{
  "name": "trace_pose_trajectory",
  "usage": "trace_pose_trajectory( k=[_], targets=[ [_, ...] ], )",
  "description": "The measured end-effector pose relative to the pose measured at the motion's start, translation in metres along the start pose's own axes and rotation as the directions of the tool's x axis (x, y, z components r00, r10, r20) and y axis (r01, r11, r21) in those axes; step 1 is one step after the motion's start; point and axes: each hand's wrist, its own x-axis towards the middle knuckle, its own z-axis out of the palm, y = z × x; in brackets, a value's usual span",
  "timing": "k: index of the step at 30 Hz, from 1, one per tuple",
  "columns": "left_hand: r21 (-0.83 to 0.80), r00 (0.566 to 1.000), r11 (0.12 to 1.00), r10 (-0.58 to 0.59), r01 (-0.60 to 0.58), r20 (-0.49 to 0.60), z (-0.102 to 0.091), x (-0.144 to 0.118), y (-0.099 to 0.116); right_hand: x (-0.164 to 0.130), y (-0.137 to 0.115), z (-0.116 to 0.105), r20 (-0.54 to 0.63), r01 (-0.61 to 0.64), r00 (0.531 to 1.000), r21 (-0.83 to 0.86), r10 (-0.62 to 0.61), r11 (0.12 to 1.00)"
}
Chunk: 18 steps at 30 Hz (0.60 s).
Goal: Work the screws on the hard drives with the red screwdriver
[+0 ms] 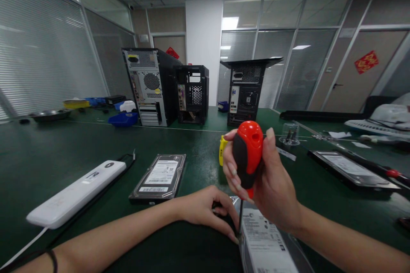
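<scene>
In my right hand (272, 183) is a screwdriver (250, 149) with a red and black handle, the fingers wrapped round it. It is held nearly upright, and its thin shaft points down at the left edge of a hard drive (264, 239) with a white label. My left hand (209, 209) is closed beside that edge. Its thumb and forefinger pinch at the lower end of the shaft; the exact contact at the tip is too small to make out. A second hard drive (160, 175) lies flat beyond my left forearm.
A white power strip (80, 192) lies at left. Behind my right hand stands a yellow object (222, 150), partly hidden. At right are another hard drive (349, 168) and a clear cup (290, 133). Computer cases (149, 87) and a blue bin (123, 119) stand farther back.
</scene>
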Motion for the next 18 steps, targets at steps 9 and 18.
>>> trace_pose_trajectory(
  k=[9, 18],
  targets=[
    [-0.010, 1.000, 1.000, 0.000, 0.000, 0.017, -0.0005, -0.0001, -0.0020, 0.0006, -0.0001, -0.0010, 0.004, -0.002, 1.000, -0.008, 0.002, 1.000],
    [-0.007, 1.000, 1.000, -0.010, 0.010, 0.010, -0.0008, -0.0011, -0.0040, 0.0001, -0.0012, 0.0029, -0.024, -0.020, 1.000, -0.004, 0.020, 1.000]
  ],
)
